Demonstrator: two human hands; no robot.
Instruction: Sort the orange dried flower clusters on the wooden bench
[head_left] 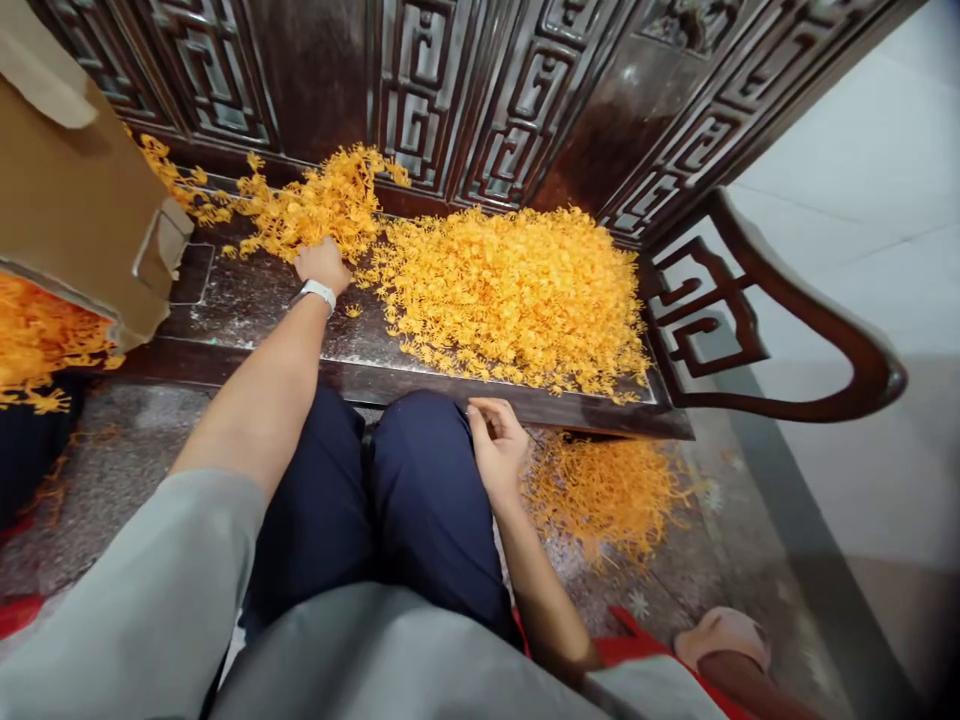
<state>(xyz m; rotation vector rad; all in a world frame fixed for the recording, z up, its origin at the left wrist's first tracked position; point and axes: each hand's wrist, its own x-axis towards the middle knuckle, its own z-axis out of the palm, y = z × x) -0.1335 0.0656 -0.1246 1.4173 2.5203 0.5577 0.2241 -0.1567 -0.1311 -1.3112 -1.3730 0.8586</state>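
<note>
A big heap of small yellow plastic pieces [517, 290] lies on the seat of a dark carved wooden bench [247, 300]. A smaller spread of the same pieces [307, 205] sits to its left. My left hand [322, 265], with a white wristband, reaches into that smaller spread; its fingers are buried among the pieces. My right hand [495, 440] rests by my right knee at the bench's front edge, fingers loosely curled, nothing visible in it. A pile of thin orange plastic scraps [607, 490] lies on the floor just right of that hand.
A cardboard box [75, 190] stands at the left, with more yellow pieces [37, 340] beside it. The bench's carved backrest [480, 90] and curved armrest [780, 300] close off the far and right sides. My dark-trousered knees [390, 480] are below, a slipper [720, 635] at lower right.
</note>
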